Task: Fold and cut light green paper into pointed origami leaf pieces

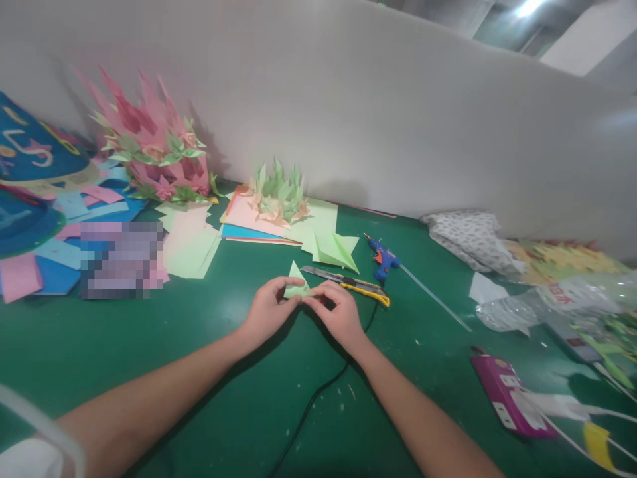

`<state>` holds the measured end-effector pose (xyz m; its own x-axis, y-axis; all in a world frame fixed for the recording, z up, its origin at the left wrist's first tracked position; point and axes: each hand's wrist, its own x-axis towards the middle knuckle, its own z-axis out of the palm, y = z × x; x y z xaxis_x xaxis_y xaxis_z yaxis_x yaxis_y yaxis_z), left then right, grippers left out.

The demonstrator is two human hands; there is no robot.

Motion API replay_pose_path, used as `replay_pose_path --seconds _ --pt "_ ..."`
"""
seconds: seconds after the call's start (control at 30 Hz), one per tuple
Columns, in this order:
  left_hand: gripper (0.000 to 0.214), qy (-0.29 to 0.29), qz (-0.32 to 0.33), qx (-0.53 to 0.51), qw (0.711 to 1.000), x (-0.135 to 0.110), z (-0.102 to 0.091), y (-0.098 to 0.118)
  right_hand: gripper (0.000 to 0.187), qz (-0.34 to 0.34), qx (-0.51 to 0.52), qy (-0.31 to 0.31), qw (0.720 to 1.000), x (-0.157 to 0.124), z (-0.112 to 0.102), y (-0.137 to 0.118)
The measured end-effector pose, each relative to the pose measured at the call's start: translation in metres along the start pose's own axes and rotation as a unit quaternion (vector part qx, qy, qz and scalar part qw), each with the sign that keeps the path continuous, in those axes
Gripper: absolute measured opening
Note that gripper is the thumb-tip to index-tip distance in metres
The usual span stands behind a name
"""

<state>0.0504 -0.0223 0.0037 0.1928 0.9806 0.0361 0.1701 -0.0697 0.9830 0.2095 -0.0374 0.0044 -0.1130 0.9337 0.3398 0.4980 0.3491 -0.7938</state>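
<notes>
Between my two hands is a small piece of folded light green paper (294, 273), its pointed tip facing up and away from me. My left hand (273, 304) pinches its left and lower side with thumb and fingers. At its lower right corner, my right hand (338, 309) grips the edge between thumb and forefinger. Just beyond my right hand lies a utility knife (363, 287) with a yellow and black handle, its blade pointing left. Behind the knife rest folded light green paper pieces (334, 251). A blue glue gun (384, 259) with a clear glue stick lies to the right.
Paper sheets (249, 229) carry a green and peach paper crown (279, 192) near the wall. Pink paper flowers (154, 143) and blue hats (34, 143) stand at left. A purple power strip (505, 392) and a plastic bag (522, 309) lie at right. A black cable (318, 392) crosses the green table.
</notes>
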Motion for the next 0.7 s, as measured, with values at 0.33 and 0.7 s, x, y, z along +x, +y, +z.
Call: replay_pose_path --seconds 0.33,0.7 --pt "0.020 -0.004 0.050 0.080 0.996 -0.0024 0.0005 0.0002 0.010 -0.009 -0.008 -0.021 1.000 0.0009 -0.0009 -0.0010" --pt "0.020 -0.010 0.072 0.074 0.995 -0.0020 0.0021 -0.0038 0.009 -0.015 -0.044 -0.048 0.998 0.0002 -0.0012 -0.0012"
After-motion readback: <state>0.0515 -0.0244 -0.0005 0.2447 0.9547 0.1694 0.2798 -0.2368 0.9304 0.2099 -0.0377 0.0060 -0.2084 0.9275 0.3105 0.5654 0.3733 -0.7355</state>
